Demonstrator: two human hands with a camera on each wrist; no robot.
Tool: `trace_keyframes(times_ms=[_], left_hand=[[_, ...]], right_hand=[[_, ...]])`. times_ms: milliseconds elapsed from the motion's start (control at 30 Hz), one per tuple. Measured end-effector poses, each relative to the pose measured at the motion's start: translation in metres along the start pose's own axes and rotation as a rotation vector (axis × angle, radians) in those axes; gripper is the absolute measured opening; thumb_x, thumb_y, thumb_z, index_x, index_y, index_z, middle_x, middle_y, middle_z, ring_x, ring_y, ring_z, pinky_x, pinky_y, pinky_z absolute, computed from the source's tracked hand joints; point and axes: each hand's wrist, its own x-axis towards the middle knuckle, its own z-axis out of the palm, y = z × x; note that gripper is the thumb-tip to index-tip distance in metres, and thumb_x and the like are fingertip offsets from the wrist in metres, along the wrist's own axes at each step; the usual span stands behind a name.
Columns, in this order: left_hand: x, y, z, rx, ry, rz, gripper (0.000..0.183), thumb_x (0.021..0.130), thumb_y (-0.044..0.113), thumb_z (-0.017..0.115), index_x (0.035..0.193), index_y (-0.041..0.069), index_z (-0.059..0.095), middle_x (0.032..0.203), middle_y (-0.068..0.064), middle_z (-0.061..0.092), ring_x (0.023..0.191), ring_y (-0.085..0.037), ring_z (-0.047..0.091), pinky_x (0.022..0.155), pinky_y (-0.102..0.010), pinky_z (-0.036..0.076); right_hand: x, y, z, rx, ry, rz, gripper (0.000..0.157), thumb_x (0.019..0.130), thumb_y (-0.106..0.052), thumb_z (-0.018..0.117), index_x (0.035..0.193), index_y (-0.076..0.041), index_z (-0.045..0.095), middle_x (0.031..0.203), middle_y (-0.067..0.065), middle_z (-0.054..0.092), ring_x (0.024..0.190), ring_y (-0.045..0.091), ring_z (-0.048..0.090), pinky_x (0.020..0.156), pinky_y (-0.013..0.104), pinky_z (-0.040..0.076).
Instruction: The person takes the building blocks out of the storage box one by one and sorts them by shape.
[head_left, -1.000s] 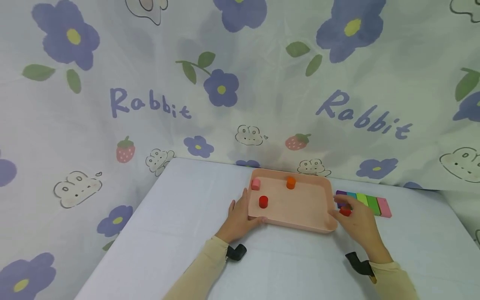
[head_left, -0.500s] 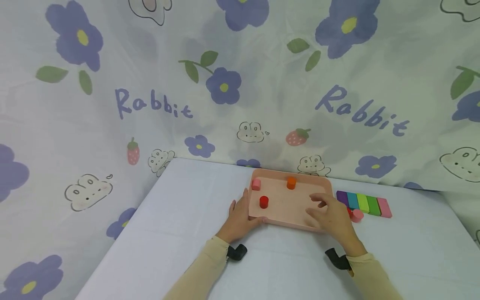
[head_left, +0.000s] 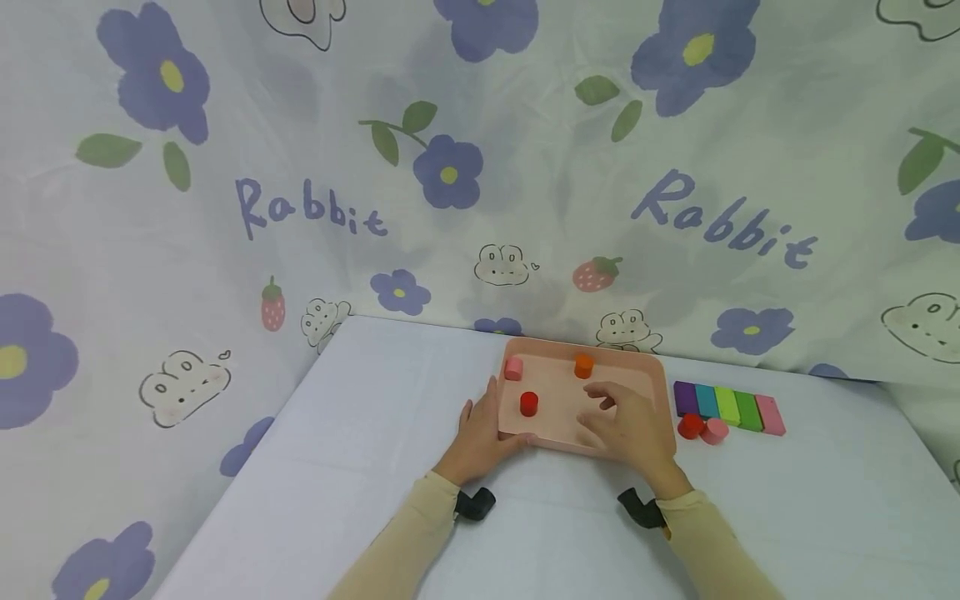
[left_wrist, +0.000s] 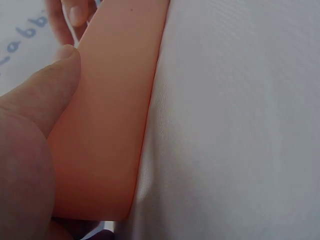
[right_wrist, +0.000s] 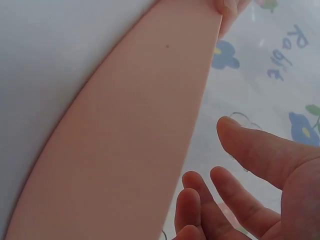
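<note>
A peach-coloured tray (head_left: 555,387) stands on the table. My left hand (head_left: 474,440) holds its front left corner, with the thumb (left_wrist: 57,82) against the front wall and the fingers along the left side. Over the right half of the tray hovers my right hand (head_left: 632,427). In the right wrist view its thumb (right_wrist: 260,150) and fingers are apart, with nothing between them. Inside the tray are a red cylinder (head_left: 528,404) near the front left, a pink cylinder (head_left: 513,368) at the back left and an orange cylinder (head_left: 583,366) towards the back.
Right of the tray, several flat coloured blocks lie side by side, from a purple block (head_left: 686,398) to a pink block (head_left: 769,414). Before them are another red cylinder (head_left: 691,426) and another pink cylinder (head_left: 715,431). A patterned curtain (head_left: 420,233) hangs behind the table.
My right hand has moved left, from the red cylinder beside the blocks to above the tray. That red cylinder and its pink neighbour are now uncovered. My left hand has stayed on the tray corner.
</note>
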Motion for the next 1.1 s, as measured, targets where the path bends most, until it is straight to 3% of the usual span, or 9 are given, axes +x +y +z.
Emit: trace_keyframes(times_ms=[433,667,1100], left_hand=[[0.004,0.004,-0.002,-0.001,-0.001,-0.020,0.118,0.086,0.058,0.071,0.159,-0.004,0.003,0.164,-0.017,0.025,0.151,-0.031,0.024,0.119,-0.062,0.003],[0.005,0.009,-0.003,0.005,-0.002,-0.024,0.116,0.088,0.056,0.070,0.158,-0.005,0.002,0.163,-0.018,0.025,0.151,-0.031,0.024,0.120,-0.061,0.002],[0.008,0.010,-0.006,0.011,-0.015,-0.026,0.113,0.089,0.052,0.070,0.157,-0.007,0.003,0.163,-0.020,0.025,0.150,-0.032,0.025,0.119,-0.063,0.004]], right_hand=[[0.016,-0.009,0.024,0.119,-0.054,-0.009,0.044,0.085,-0.015,0.082,0.124,-0.004,0.067,0.116,0.012,0.071,0.097,0.024,0.060,0.082,0.037,0.054],[0.024,-0.010,0.034,0.182,-0.057,-0.061,0.044,0.084,-0.013,0.083,0.123,-0.002,0.067,0.114,0.014,0.071,0.096,0.028,0.063,0.085,0.041,0.055],[0.038,-0.016,0.048,0.172,-0.117,-0.008,0.043,0.083,-0.012,0.081,0.124,-0.004,0.068,0.116,0.010,0.071,0.095,0.024,0.063,0.085,0.040,0.055]])
